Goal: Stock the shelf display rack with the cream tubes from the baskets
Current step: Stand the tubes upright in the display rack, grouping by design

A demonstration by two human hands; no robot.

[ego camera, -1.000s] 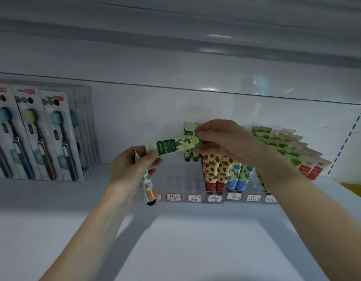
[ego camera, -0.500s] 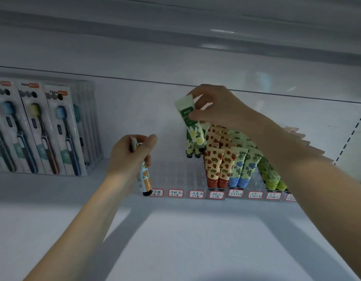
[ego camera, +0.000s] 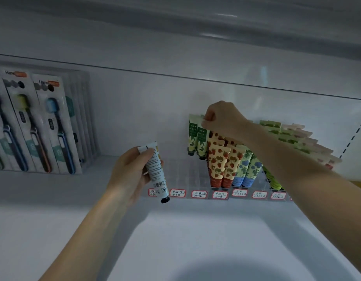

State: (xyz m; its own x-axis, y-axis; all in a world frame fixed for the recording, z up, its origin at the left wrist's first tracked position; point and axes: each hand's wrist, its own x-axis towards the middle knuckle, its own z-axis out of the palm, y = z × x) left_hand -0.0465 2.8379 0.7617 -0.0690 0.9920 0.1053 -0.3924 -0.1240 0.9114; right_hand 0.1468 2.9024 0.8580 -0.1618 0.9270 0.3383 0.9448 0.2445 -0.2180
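Observation:
A clear display rack [ego camera: 183, 179] with red-bordered price labels stands on the white shelf. It holds rows of upright cream tubes: strawberry-print tubes [ego camera: 218, 163], blue-flower tubes [ego camera: 246, 169] and green ones further right. My right hand [ego camera: 222, 118] reaches to the rack's back and pinches the top edge of a green flower-print tube [ego camera: 202, 138], which stands upright beside another like it. My left hand [ego camera: 133, 171] grips a white tube with a barcode and black cap [ego camera: 157, 173], cap down, in front of the rack's left end.
Packaged toothbrushes [ego camera: 39, 126] stand in a row at the left of the shelf. The shelf's white back wall [ego camera: 147, 110] rises behind the rack. The rack's left slots hold no tubes. The white shelf surface [ego camera: 175, 240] spreads out in front.
My right hand carried the green tube from in front of me up and back, turned it upright and lowered it into the rack's back row. My left hand kept its tube and shifted slightly.

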